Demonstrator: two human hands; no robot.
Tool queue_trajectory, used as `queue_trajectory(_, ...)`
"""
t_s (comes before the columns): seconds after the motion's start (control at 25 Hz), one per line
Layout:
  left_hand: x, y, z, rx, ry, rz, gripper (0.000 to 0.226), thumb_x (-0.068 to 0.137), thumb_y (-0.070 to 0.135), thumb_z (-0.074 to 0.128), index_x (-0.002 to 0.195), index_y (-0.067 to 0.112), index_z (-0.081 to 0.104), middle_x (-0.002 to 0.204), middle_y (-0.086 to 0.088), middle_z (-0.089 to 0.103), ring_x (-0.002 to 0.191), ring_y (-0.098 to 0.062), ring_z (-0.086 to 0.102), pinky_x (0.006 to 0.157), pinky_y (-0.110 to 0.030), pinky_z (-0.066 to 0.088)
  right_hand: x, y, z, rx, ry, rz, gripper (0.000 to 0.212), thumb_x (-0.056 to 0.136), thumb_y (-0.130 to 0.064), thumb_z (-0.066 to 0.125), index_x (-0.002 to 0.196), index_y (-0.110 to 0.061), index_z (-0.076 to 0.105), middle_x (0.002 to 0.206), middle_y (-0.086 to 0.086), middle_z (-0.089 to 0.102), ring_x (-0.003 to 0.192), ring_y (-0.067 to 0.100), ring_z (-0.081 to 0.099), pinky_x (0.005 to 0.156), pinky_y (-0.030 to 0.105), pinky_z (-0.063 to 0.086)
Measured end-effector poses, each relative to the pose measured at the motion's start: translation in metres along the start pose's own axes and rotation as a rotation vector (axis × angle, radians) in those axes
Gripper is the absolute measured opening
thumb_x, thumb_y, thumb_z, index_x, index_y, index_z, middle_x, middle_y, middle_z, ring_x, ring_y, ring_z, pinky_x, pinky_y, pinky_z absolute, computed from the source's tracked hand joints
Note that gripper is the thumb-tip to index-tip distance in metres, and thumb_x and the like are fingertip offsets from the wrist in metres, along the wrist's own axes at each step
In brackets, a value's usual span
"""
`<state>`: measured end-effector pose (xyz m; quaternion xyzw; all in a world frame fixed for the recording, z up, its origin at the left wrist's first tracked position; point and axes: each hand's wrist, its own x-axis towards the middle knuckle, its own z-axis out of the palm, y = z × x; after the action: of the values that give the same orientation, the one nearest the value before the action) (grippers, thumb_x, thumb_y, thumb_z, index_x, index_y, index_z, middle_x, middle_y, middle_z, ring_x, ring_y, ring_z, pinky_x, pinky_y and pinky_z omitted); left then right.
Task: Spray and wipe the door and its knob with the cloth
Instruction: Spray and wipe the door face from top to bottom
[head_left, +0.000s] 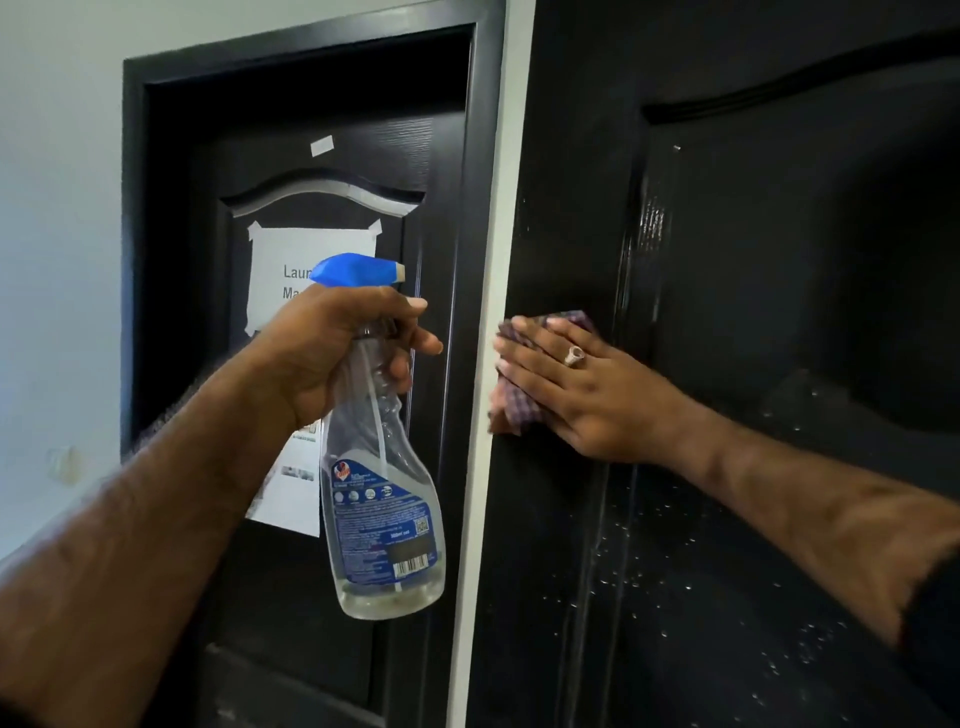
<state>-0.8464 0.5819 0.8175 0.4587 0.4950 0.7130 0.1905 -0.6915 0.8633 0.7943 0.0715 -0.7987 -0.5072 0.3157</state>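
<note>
Droplets bead the near black door (727, 519) on the right. Right hand (587, 384) presses the cloth (511, 410) flat-fingered, wiping its edge; left hand (332, 353) grasps the spray bottle (387, 519), kept clear.

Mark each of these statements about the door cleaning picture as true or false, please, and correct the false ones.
1. The left hand holds a spray bottle with a blue nozzle. True.
2. The right hand presses a cloth flat against the dark door. True.
3. The bottle is full to the neck. False: only a little clear liquid shows near its bottom.
4. The right hand wears no ring. False: a ring sits on one finger.
5. Droplets speckle the door below the right hand. True.
6. The door behind the bottle is bare. False: a taped paper sign hangs on that other door.
</note>
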Motion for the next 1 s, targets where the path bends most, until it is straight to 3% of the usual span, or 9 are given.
queue_trajectory(0.08,0.001,0.001,0.002,-0.013,-0.019,0.003,0.031,0.080,0.020,0.078,0.100,0.006,0.059,0.094,-0.021,0.072,0.051,-0.018,0.061,0.058,-0.035,0.059,-0.013,0.037,-0.003,-0.020,0.043,0.036,0.074,0.101,-0.027,0.055,0.168,-0.008,0.031,0.178,0.013,0.019,0.167,0.033,0.012,0.131,0.059,0.022)
queue_trajectory(0.24,0.004,-0.005,0.014,-0.014,-0.056,-0.001,0.032,0.082,0.020,0.076,0.106,0.007,0.059,0.090,-0.018,0.071,0.052,-0.018,0.061,0.058,-0.035,0.059,0.019,0.056,-0.025,0.042,0.171,0.606,0.071,0.108,-0.033,0.053,0.168,-0.004,0.028,0.178,0.017,0.018,0.166,0.039,0.012,0.132,0.060,0.017)
queue_trajectory(0.28,0.005,-0.007,0.018,-0.022,-0.063,-0.008,0.033,0.081,0.020,0.077,0.106,0.008,0.059,0.089,-0.016,0.071,0.052,-0.018,0.061,0.057,-0.034,0.059,0.019,0.029,-0.018,0.054,0.139,0.598,0.073,0.110,-0.032,0.049,0.170,-0.004,0.019,0.179,0.018,0.011,0.167,0.040,0.004,0.133,0.060,0.013)
queue_trajectory(0.36,0.004,-0.011,0.020,-0.039,-0.079,-0.035,0.040,0.077,0.019,0.081,0.108,0.008,0.059,0.087,-0.014,0.071,0.052,-0.017,0.061,0.056,-0.034,0.060,-0.007,-0.046,0.001,0.129,-0.023,0.293,0.078,0.109,-0.025,0.047,0.172,-0.010,0.004,0.180,0.015,-0.001,0.167,0.035,-0.009,0.134,0.059,0.008)
queue_trajectory(0.48,0.005,-0.016,0.018,-0.052,-0.111,-0.064,0.048,0.072,0.023,0.083,0.111,0.007,0.059,0.087,-0.014,0.071,0.053,-0.017,0.062,0.058,-0.035,0.060,-0.057,-0.063,0.004,0.150,-0.124,-0.055,0.078,0.105,-0.024,0.051,0.173,-0.015,0.014,0.181,0.008,0.003,0.168,0.029,-0.004,0.135,0.055,0.012)
queue_trajectory(0.72,0.005,-0.026,0.024,-0.038,-0.087,-0.070,0.067,0.054,0.028,0.097,0.107,0.009,0.060,0.087,-0.015,0.071,0.053,-0.019,0.061,0.058,-0.036,0.060,0.017,-0.001,-0.016,0.114,0.168,0.683,0.068,0.109,-0.033,0.048,0.169,-0.008,0.029,0.179,0.013,0.017,0.167,0.037,0.009,0.133,0.058,0.011)
queue_trajectory(0.84,0.005,-0.032,0.037,-0.065,-0.064,-0.084,0.039,0.073,0.020,0.083,0.103,0.009,0.061,0.083,-0.013,0.069,0.049,-0.018,0.060,0.054,-0.033,0.059,0.002,-0.065,0.004,0.149,0.008,0.361,0.079,0.105,-0.028,0.051,0.172,-0.011,0.013,0.181,0.012,0.004,0.167,0.034,-0.004,0.135,0.054,0.000)
queue_trajectory(0.92,0.005,-0.032,0.040,-0.079,-0.067,-0.089,0.028,0.077,0.021,0.076,0.099,0.011,0.061,0.083,-0.013,0.069,0.049,-0.018,0.059,0.054,-0.033,0.059,-0.041,-0.074,0.006,0.174,-0.103,0.069,0.082,0.103,-0.024,0.056,0.173,-0.014,0.014,0.181,0.008,0.004,0.168,0.029,-0.004,0.135,0.054,0.006)
queue_trajectory(1.0,0.005,-0.029,0.037,-0.079,-0.082,-0.094,0.027,0.079,0.021,0.075,0.100,0.011,0.061,0.084,-0.012,0.070,0.049,-0.017,0.059,0.055,-0.033,0.059,-0.062,-0.043,0.005,0.153,-0.043,0.062,0.080,0.100,-0.014,0.057,0.171,-0.012,0.022,0.180,0.010,0.013,0.168,0.030,0.005,0.133,0.056,0.017)
